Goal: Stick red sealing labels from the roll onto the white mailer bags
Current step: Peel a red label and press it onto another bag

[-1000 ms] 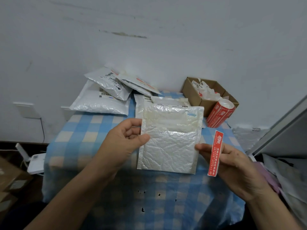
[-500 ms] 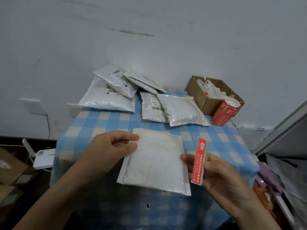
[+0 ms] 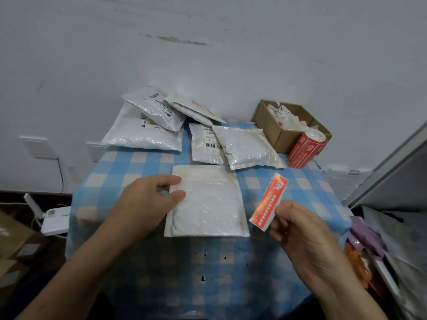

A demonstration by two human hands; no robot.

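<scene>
While pinching the red sealing label (image 3: 269, 200) low in the right hand (image 3: 300, 229), holds it tilted beside the white mailer bag (image 3: 208, 204) on the table (image 3: 120, 167). Pinches the bag's left edge with the left hand (image 3: 147, 202), seemingly ready to stick. Next needs aligning over the flap.

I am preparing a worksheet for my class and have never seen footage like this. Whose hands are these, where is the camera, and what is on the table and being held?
There is no machine here: a person works with two bare hands. The camera is worn on the person's head and looks forward and down, so the arms reach in from the bottom edge. The left hand holds the edge of a white mailer bag that lies flat on a table with a blue checked cloth. The right hand pinches one red label, not yet stuck on. Further back lie more white bags, a cardboard box holding white scraps, and beside it the roll of red labels.
</scene>
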